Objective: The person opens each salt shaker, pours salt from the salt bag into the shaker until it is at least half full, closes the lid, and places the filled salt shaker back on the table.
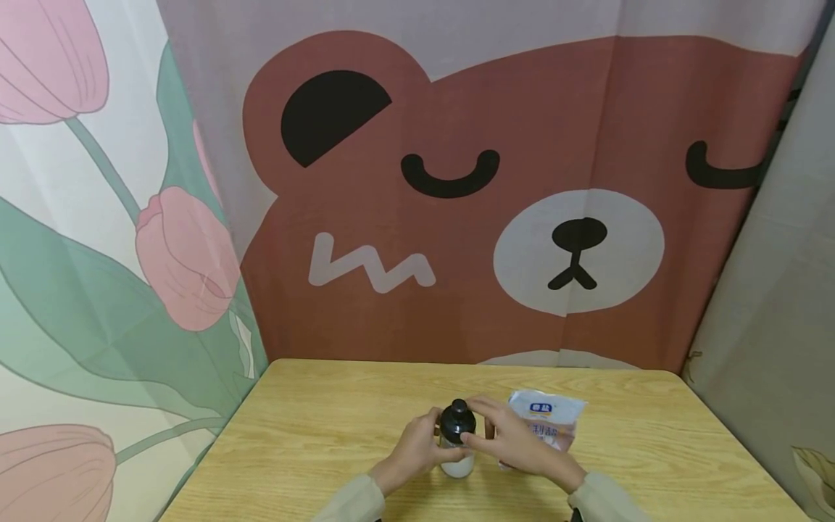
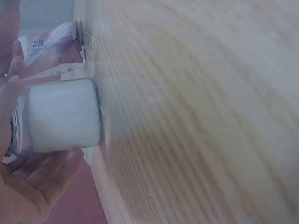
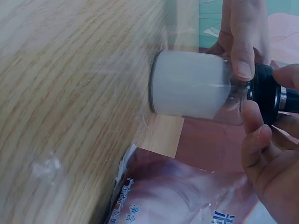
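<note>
A clear glass jar (image 1: 459, 464) of white, fine-looking contents stands upright on the wooden table. On its top sits a black lid (image 1: 458, 423) with a small knob. My left hand (image 1: 415, 449) grips the jar from the left, thumb and fingers around its upper part near the neck. From the right, my right hand (image 1: 512, 438) holds the black lid between thumb and fingers. The right wrist view shows the lid (image 3: 266, 95) on the jar's neck. White filling takes up most of the jar (image 2: 63, 116) in the left wrist view.
Close behind my right hand stands a printed plastic salt bag (image 1: 548, 409), partly hidden by that hand. The wooden table (image 1: 313, 435) ends at its back edge before a curtain (image 1: 365, 319) with a bear face. Further printed cloth hangs at both sides.
</note>
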Tool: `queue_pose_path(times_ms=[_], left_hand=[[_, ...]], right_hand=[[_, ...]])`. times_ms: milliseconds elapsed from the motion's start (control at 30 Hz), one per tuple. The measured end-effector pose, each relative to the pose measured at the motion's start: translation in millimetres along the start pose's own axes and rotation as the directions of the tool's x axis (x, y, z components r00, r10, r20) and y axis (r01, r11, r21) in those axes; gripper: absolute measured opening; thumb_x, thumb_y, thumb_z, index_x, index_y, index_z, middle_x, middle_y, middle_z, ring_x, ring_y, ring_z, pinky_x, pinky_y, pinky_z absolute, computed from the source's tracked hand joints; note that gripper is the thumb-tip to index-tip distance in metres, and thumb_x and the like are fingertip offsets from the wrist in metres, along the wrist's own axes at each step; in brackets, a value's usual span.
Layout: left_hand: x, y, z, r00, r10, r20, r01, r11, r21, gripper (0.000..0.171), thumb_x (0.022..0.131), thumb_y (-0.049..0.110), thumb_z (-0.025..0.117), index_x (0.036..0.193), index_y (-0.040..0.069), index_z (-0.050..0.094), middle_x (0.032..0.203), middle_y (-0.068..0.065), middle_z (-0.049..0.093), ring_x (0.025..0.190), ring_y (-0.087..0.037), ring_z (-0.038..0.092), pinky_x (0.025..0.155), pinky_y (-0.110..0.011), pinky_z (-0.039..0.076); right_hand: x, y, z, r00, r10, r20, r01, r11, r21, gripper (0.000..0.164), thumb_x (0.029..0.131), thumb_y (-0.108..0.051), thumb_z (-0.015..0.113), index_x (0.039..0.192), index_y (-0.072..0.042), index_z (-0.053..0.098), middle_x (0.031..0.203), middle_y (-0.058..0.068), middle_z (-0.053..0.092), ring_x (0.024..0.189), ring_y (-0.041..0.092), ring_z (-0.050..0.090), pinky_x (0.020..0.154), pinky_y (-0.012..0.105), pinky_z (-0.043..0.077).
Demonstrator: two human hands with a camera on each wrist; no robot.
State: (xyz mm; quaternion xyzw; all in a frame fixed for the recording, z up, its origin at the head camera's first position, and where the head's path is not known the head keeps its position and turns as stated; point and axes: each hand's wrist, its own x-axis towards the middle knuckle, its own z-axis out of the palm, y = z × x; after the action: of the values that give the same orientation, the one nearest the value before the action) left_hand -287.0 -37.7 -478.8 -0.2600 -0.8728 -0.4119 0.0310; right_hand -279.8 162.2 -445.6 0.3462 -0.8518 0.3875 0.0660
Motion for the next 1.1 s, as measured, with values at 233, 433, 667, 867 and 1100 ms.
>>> queue_pose_path(times_ms=[233,433,667,867,1100], left_hand=[[0.5,1.3,0.1,1.0,-0.001,0.006,0.002,1.0,0.0,0.061,0.067,0.054,0.067,0.109,0.012,0.052,0.097,0.007,0.058,0.084,-0.004,0.055,0.068,-0.024,0.048],[1.4,1.5,0.5,1.0,-0.017,0.0,0.017,0.999,0.028,0.062,0.066,0.055,0.066,0.108,0.012,0.052,0.096,0.007,0.058,0.083,-0.004,0.055,0.066,-0.021,0.046],[1.0,1.3,0.8,1.0,-0.012,-0.003,0.012,1.0,0.027,0.062,0.066,0.057,0.066,0.106,0.011,0.051,0.092,0.006,0.058,0.075,-0.003,0.053,0.061,-0.02,0.045],[0.5,-0.4,0.8,1.0,0.001,-0.004,-0.001,1.0,0.027,0.062,0.067,0.052,0.068,0.108,0.009,0.052,0.097,0.003,0.058,0.08,-0.006,0.055,0.064,-0.02,0.046],[1.6,-3.0,2.8,1.0,0.006,-0.008,-0.006,1.0,0.012,0.06,0.068,0.048,0.07,0.109,0.008,0.051,0.102,-0.001,0.058,0.086,-0.01,0.057,0.068,-0.018,0.046]], right_hand=[[0,-12,-2,1.0,0.008,0.028,-0.009,0.999,0.046,0.045,0.087,-0.023,0.058,0.127,-0.01,0.045,0.122,0.0,0.047,0.053,0.011,0.046,0.045,0.022,0.04],[-1,-12,-2,1.0,0.007,0.028,-0.01,0.997,0.08,0.046,0.087,-0.025,0.057,0.129,-0.012,0.044,0.122,-0.002,0.047,0.05,0.009,0.046,0.041,0.022,0.041],[-3,1,7,1.0,0.016,-0.021,-0.015,0.999,0.051,0.044,0.084,-0.033,0.06,0.123,-0.018,0.048,0.115,-0.006,0.047,0.049,0.008,0.044,0.044,0.022,0.041],[-2,-3,12,0.994,0.065,-0.09,-0.068,0.997,-0.032,0.036,0.08,-0.04,0.062,0.107,-0.022,0.05,0.102,-0.011,0.046,0.05,0.007,0.041,0.044,0.02,0.039],[1,-6,19,0.985,0.095,-0.146,-0.11,0.989,-0.099,0.041,0.076,-0.046,0.064,0.105,-0.022,0.046,0.1,-0.009,0.043,0.055,0.005,0.041,0.047,0.019,0.04]])
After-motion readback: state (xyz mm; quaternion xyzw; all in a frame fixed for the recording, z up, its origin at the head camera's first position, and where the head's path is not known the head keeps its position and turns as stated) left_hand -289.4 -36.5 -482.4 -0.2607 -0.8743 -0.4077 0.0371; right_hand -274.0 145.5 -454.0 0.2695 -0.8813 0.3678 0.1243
